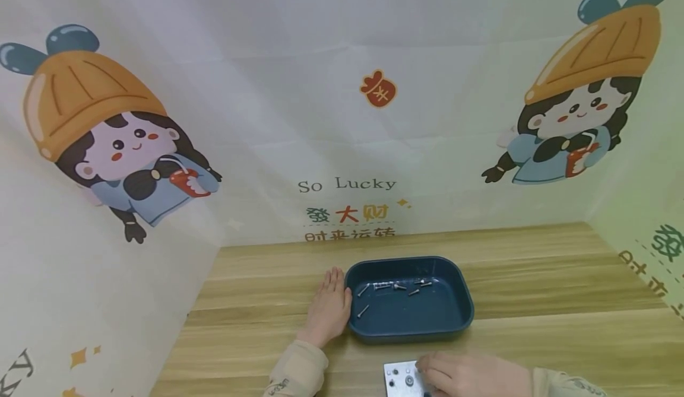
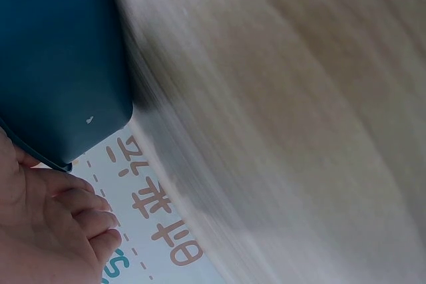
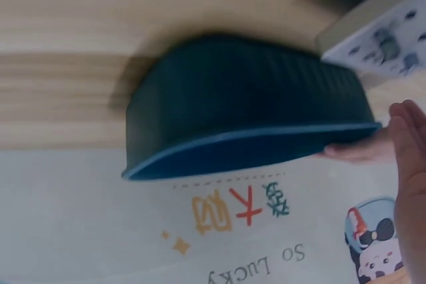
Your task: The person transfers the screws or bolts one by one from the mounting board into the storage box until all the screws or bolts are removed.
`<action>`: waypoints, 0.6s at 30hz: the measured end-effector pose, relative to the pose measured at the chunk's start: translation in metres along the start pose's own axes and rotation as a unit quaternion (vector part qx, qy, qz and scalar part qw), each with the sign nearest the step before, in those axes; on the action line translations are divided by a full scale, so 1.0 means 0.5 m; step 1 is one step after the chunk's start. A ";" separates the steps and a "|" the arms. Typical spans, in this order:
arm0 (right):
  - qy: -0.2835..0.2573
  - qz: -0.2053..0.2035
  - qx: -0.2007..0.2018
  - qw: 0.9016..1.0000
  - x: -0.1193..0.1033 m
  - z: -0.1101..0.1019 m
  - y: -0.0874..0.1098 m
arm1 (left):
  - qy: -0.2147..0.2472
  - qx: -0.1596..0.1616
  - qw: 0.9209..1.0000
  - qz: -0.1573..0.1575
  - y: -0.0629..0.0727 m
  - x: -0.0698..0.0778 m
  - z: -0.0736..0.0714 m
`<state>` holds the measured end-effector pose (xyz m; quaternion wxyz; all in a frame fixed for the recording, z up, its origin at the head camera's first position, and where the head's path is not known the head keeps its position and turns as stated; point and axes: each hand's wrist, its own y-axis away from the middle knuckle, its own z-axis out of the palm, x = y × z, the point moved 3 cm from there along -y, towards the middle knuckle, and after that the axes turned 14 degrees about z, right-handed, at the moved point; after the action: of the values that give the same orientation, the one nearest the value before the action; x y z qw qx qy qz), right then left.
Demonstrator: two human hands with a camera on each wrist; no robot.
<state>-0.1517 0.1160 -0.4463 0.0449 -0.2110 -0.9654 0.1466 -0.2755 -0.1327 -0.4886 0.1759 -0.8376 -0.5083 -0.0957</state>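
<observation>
In the head view my left hand [image 1: 327,307] lies along the left side of a dark blue tray [image 1: 411,324], fingers extended and thumb by the rim. The left wrist view has this hand [image 2: 53,224] at the tray's rim [image 2: 40,154]. Several small metal screws [image 1: 399,287] are scattered inside the tray. Nearer to me is a silvery block [image 1: 398,379] with holes and round fittings in its top. Over its right edge is my right hand [image 1: 470,373], its fingertips close to the top face; whether they touch is unclear. The right wrist view shows the block [image 3: 383,41] beside my fingers.
The wood-grain table [image 1: 256,302] carries the tray and block. A printed cloth [image 1: 267,118] with cartoon figures and lettering rises behind the table and along both sides. The block's near part is cut off by the head view's lower edge.
</observation>
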 end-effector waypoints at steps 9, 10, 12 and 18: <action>-0.086 0.089 -0.073 0.990 -0.026 0.038 0.044 | 0.002 -0.001 1.000 0.000 0.002 0.003 -0.004; -0.093 0.090 -0.072 0.989 -0.025 0.042 0.048 | 0.002 -0.002 1.000 -0.001 0.003 0.003 -0.004; -0.102 0.094 -0.076 0.987 -0.024 0.049 0.055 | 0.003 -0.003 1.000 -0.002 0.003 0.003 -0.005; -0.095 0.086 -0.093 0.987 -0.020 0.051 0.062 | 0.003 -0.004 1.000 -0.004 0.001 0.004 -0.006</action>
<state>-0.1342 0.1319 -0.4803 -0.0794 -0.2818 -0.9529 0.0789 -0.2742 -0.1325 -0.4855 0.1735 -0.8361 -0.5105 -0.1014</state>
